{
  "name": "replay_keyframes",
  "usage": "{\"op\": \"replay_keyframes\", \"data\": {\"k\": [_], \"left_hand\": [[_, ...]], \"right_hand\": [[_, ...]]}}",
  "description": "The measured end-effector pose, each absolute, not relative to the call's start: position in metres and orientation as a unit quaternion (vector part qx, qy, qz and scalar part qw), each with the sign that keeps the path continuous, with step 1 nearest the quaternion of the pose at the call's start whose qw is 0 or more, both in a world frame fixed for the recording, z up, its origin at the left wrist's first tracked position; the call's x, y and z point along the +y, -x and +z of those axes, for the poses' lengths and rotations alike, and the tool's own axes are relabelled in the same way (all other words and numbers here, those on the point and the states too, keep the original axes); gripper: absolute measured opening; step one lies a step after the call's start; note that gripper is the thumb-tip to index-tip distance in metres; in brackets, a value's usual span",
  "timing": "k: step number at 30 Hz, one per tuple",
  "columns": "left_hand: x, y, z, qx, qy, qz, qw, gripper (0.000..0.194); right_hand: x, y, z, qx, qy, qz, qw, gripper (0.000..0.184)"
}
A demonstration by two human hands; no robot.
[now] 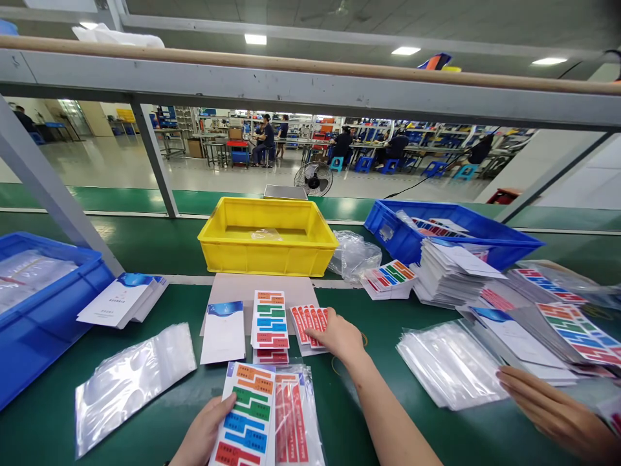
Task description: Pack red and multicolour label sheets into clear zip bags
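My left hand (208,424) grips a sheet of coloured labels (247,414), thumb on its face, at the front of the bench. Beside and partly under that sheet lies a clear plastic bag (313,414) with a red-striped label sheet (292,424) showing. My right hand (342,336) has its thumb and fingers closed at the right edge of a small fanned pile of red label sheets (303,323). To the left of that pile are a stack of coloured label sheets (270,317) and white booklets with a blue band (223,336).
A yellow bin (266,255) stands behind, with blue bins (46,304) at left and another blue bin (388,226) at right. Clear bags (136,382) lie at left, more bags (451,369) at right. A co-worker's hand (548,401) reaches in from the right.
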State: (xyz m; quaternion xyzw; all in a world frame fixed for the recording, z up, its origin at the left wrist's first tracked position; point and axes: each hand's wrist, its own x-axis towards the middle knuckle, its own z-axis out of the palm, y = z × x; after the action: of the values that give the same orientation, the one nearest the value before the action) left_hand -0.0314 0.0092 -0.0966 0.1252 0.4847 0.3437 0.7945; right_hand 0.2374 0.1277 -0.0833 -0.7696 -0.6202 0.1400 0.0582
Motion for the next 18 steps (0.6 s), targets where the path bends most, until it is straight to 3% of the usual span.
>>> {"op": "replay_keyframes", "data": {"k": [2,5,10,12,15,18], "left_hand": [[0.009,0.03,-0.091,0.492,-0.119,0.334,0.795,0.03],[0.01,0.026,-0.085,0.501,-0.118,0.34,0.787,0.029],[0.008,0.021,-0.087,0.492,-0.124,0.383,0.772,0.031],[0.007,0.02,-0.09,0.476,-0.118,0.396,0.776,0.036],[0.003,0.017,-0.095,0.452,-0.124,0.42,0.778,0.044],[-0.001,0.013,-0.098,0.43,-0.184,0.435,0.769,0.046]], "right_hand": [[0.128,-0.247,-0.085,-0.603,0.776,0.161,0.09,0.049],[0.125,-0.26,-0.083,-0.584,0.772,0.199,0.149,0.025],[0.088,-0.249,-0.07,-0.583,0.694,0.319,0.276,0.036],[0.064,-0.228,-0.068,-0.545,0.585,0.478,0.364,0.039],[0.032,-0.186,-0.077,-0.481,0.491,0.643,0.337,0.047],[0.014,-0.152,-0.094,-0.442,0.481,0.695,0.301,0.051]]}}
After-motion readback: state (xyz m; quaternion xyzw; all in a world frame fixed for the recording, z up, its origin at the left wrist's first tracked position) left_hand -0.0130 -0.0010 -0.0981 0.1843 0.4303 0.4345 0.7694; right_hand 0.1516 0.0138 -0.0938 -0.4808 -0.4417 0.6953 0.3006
